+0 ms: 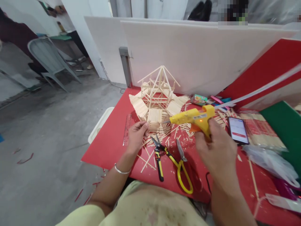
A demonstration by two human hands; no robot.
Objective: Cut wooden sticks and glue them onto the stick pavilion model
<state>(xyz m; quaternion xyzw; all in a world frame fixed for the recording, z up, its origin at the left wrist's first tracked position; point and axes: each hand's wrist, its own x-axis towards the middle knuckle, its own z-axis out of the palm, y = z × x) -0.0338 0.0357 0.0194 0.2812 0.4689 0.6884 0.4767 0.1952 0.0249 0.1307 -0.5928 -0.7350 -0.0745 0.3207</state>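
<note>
Beside the stick model on the bench, the right fingers wrap the glue gun, seemingly to aim its nozzle; the left fingers pinch nearly closed at its edge, contents unclear.

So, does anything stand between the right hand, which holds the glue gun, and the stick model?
Nothing visible blocks the right hand: its glue gun points at the front of the stick model. The left hand is close by, left of the nozzle. Scissors and cutters lie nearer the person, outside that path.

Yellow glue gun, tip perhaps touching the pale stick model.
</note>
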